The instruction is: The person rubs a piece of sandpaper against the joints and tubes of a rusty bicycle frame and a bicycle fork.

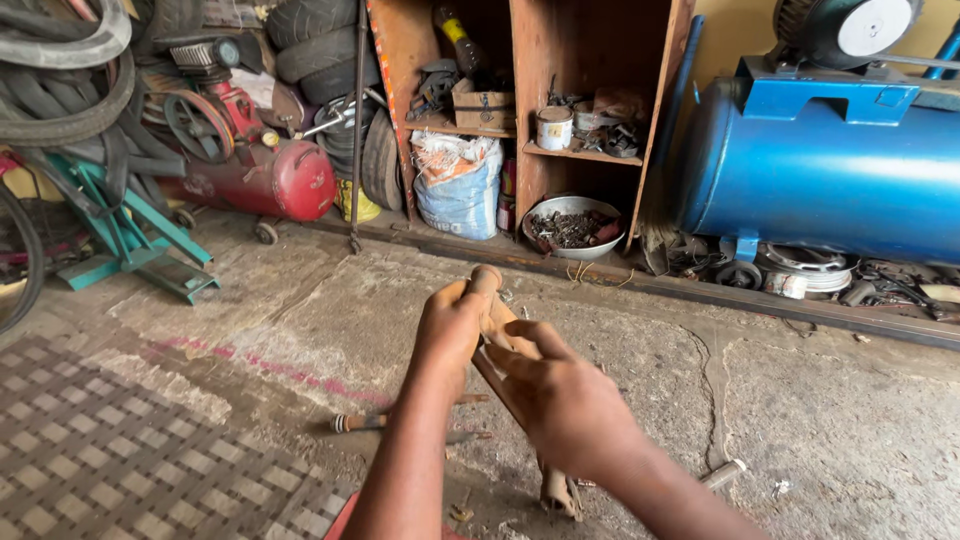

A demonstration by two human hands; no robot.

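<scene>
My left hand [450, 325] grips the upper end of a long brown wooden handle [492, 300], close to its rounded tip. My right hand [560, 390] is wrapped around the same handle a little lower, fingers curled over it. The handle slants down to a worn end [560, 495] near the concrete floor, partly hidden by my right forearm. Both arms reach in from the bottom of the view.
A screwdriver-like tool [360, 422] and a small white tube [722, 474] lie on the floor. A red air compressor [285, 180], stacked tyres [315, 45], a wooden shelf [580, 155] with parts, a bowl of scrap [573, 228] and a blue tank [820, 180] line the back. A patterned mat [120, 450] lies left.
</scene>
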